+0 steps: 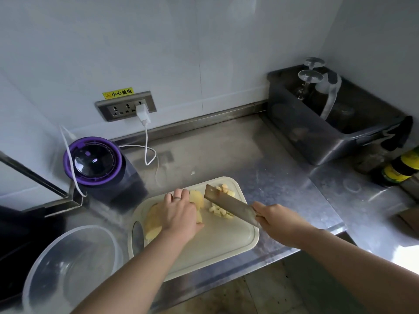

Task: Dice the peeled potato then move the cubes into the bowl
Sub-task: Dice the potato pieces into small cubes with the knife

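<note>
A peeled yellow potato (196, 198), cut into slabs, lies on a white cutting board (226, 241). My left hand (179, 211) presses down on the slabs with curled fingers, hiding most of them. My right hand (275, 219) grips the handle of a cleaver (229, 203); its blade is tilted just right of the potato. Several small potato cubes (221, 210) lie on the board under and beyond the blade. A clear plastic bowl (36, 275) sits at the lower left, beside the board, with nothing in it.
A purple-rimmed appliance (94, 160) with a white charging cable (147, 141) stands behind the board. A steel tub (317, 132) with upturned glasses sits at the back right. Bottles (400, 168) stand at the right. The counter's front edge runs just below the board.
</note>
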The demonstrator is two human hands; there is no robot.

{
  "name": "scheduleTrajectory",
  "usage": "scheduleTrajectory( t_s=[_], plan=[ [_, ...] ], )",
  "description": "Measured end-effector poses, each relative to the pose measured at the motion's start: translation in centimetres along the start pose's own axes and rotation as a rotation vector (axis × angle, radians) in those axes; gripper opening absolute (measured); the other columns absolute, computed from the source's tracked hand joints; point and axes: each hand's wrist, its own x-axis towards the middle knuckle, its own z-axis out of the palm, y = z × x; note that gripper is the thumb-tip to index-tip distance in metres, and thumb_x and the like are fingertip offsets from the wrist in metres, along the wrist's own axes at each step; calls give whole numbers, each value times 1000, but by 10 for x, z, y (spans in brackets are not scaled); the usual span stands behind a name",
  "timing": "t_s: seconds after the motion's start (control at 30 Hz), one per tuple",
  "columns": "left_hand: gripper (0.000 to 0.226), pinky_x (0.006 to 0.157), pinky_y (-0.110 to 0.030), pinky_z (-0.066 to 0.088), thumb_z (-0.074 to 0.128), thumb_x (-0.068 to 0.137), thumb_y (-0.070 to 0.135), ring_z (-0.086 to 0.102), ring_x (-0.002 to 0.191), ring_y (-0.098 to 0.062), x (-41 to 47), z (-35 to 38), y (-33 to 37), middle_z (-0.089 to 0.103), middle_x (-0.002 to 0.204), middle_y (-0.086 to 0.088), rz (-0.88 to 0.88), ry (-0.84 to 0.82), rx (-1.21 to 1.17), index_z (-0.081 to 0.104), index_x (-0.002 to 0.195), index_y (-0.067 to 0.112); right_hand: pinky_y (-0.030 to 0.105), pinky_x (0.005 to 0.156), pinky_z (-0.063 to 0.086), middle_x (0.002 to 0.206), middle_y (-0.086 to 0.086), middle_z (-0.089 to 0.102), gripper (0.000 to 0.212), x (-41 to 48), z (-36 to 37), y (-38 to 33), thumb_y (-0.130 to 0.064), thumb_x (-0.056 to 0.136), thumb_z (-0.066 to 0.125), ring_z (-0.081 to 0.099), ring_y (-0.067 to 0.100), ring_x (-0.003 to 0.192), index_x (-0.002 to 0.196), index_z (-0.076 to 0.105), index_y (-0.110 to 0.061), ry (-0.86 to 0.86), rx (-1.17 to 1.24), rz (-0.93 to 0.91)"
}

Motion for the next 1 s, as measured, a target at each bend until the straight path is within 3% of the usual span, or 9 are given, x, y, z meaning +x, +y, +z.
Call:
scheduleTrajectory(
  t_s=[0.17,0.3,0.4,0.47,0.6,0.8,1.0],
  plan=[
    [46,98,-36,26,57,83,61,36,120,-21,2,2,4,48,124,2,-12,-26,-56,61,114,27,36,60,42,83,6,60,6,-2,-7,5,-25,106,32,54,23,68,105,38,-28,45,55,24],
    [20,95,-32,29,52,91,47,55,108,-17,7,-4,-1,67,102,9,-26,28,-311,59,97,30,39,64,47,84,7,61,12,-6,-11,3,-24,106,33,60,24,74,113,43,-24,58,83,33],
    [17,93,-32,36,52,93,38,60,109,-18,24,-13,-15,68,107,12,-185,17,-621,55,109,33,33,62,47,88,5,63,17,-8,-11,2,-24,106,33,61,22,75,119,44,-23,61,86,25],
    [21,96,-34,38,49,96,34,58,112,-18,35,-11,-25,66,114,12,-219,-55,-693,56,115,35,31,62,46,89,4,64,18,-8,-11,2,-25,106,33,62,21,75,121,44,-23,61,88,21],
    [13,98,-36,38,48,96,34,57,111,-17,50,-5,-35,65,115,13,-208,-133,-675,58,102,39,25,60,44,90,2,63,21,-8,-12,1,-26,106,34,62,19,74,124,45,-23,61,87,12],
    [17,96,-35,39,48,97,30,53,113,-19,58,0,-35,62,117,10,-139,-129,-554,60,105,39,16,51,33,83,-3,55,25,-8,-13,0,-25,106,34,50,10,62,129,45,-22,74,72,3],
    [42,103,-35,41,60,91,23,52,122,-16,66,5,-36,53,135,5,31,-246,-628,53,132,29,18,55,37,88,-1,59,26,-7,-12,1,-26,106,33,54,13,67,131,43,-25,69,69,17]
  ],
)
